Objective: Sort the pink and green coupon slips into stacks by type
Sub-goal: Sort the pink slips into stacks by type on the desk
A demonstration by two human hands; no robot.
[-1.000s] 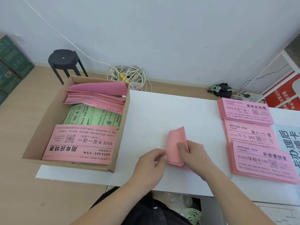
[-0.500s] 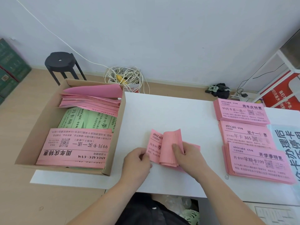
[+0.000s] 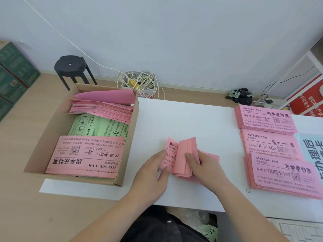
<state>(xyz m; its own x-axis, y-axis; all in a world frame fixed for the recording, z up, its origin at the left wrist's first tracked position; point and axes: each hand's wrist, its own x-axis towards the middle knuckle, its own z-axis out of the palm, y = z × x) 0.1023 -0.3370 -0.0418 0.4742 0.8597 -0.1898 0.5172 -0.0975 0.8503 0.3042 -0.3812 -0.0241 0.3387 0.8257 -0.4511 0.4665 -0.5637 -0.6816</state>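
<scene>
Slips of the pink bundle (image 3: 185, 155) lie right of the cardboard box (image 3: 130, 142); your right hand (image 3: 209, 166) curls round the lifted leaves, your left hand (image 3: 152, 173) pinches the printed slip (image 3: 171, 152) nearer the box.

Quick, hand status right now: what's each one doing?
Left hand: pinches the exposed printed pink paper slip.
Right hand: grips the bent-up bundle of pink paper slips.

A black stool (image 3: 70, 65) is seen beyond the white table's (image 3: 183, 119) far left corner, and a tangle of white cable (image 3: 139, 81) is heaped behind its far edge. Green boxes (image 3: 15, 67) are stacked well to the table's left; a dark cloth bundle (image 3: 242, 95) and a red sign (image 3: 305, 100) are pictured beyond its far right corner.
</scene>
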